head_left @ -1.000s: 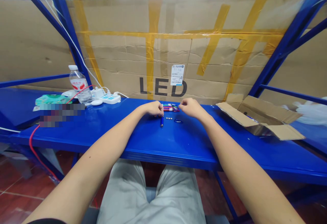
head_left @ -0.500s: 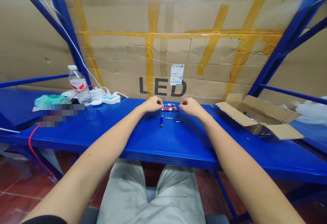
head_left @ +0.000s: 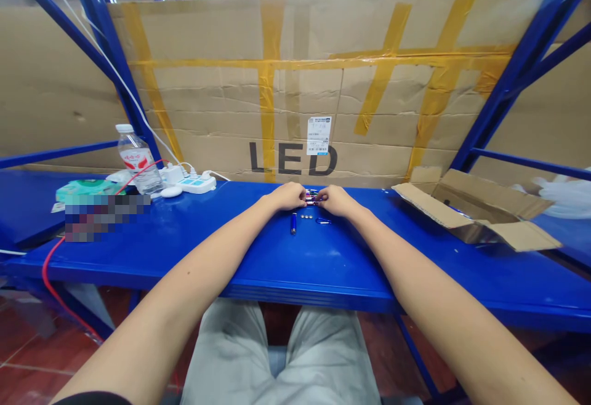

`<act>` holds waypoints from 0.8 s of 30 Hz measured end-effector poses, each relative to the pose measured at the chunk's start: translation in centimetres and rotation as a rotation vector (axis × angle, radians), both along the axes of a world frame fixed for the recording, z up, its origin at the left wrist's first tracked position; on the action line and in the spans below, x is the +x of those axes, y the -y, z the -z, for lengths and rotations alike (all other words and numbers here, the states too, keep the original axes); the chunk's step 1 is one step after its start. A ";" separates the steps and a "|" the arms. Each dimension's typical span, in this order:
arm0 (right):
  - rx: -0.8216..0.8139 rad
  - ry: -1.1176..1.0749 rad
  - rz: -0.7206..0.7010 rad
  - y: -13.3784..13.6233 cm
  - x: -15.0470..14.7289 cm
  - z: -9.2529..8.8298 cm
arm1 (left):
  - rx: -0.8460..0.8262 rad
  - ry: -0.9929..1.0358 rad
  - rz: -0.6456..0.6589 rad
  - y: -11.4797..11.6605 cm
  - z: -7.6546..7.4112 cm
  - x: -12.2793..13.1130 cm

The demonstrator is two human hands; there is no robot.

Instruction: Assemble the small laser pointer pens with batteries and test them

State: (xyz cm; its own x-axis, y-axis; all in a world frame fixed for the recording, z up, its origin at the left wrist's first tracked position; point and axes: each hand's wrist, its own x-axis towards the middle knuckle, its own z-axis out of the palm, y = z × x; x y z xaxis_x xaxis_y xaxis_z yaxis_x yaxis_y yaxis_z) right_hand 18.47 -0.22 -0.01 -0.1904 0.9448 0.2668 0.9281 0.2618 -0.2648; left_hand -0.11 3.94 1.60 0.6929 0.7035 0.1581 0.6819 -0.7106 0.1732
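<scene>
Centre of the head view: here we are on the coloured tubes [head_left: 311, 202], small, shiny and bunched together on the blue table [head_left: 277, 263], partly covered by fingertips at both ends.
Left hand [head_left: 292, 196]: in from the lower left of the frame, fingers curled at the left end of the bunch; whether they grip a tube, I cannot tell.
Right hand [head_left: 337, 200]: in from the lower right, thumb and fingers bent together at the other end (a near mirror of its partner), and again a firm hold can't be made out.
Just below the hands: a single blue tube [head_left: 293, 223] lies apart from the bunch, then a short row of small silver discs [head_left: 306, 216], then a blue clip [head_left: 324, 221] under the right hand.
Right of the frame: an opened cardboard box [head_left: 425, 203], flaps spread wide.
Left of the frame: a clear, white-capped bottle [head_left: 138, 159], a white power strip [head_left: 198, 183] just beside it, and a green packet [head_left: 85, 189] nearer the edge.
Upper middle: a broad cardboard sheet [head_left: 221, 97], marked LED in big black letters, crossed by yellow tape [head_left: 266, 103].
</scene>
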 end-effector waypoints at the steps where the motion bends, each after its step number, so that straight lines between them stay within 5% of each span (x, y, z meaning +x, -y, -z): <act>1: -0.002 0.008 -0.007 0.0 -0.2 0.0 | -0.014 0.011 -0.003 0.1 0.0 -0.2; 11: 0.135 -0.131 -0.129 1.1 -0.4 -1.3 | 0.255 0.257 0.124 1.4 -1.1 -1.2; 16: 0.064 -0.314 -0.180 2.0 -0.9 -1.8 | 0.161 0.313 0.112 3.2 -1.1 -0.6; 24: 0.075 -0.068 -0.210 1.6 -1.0 -1.3 | 0.176 0.163 0.058 3.4 -1.0 -0.6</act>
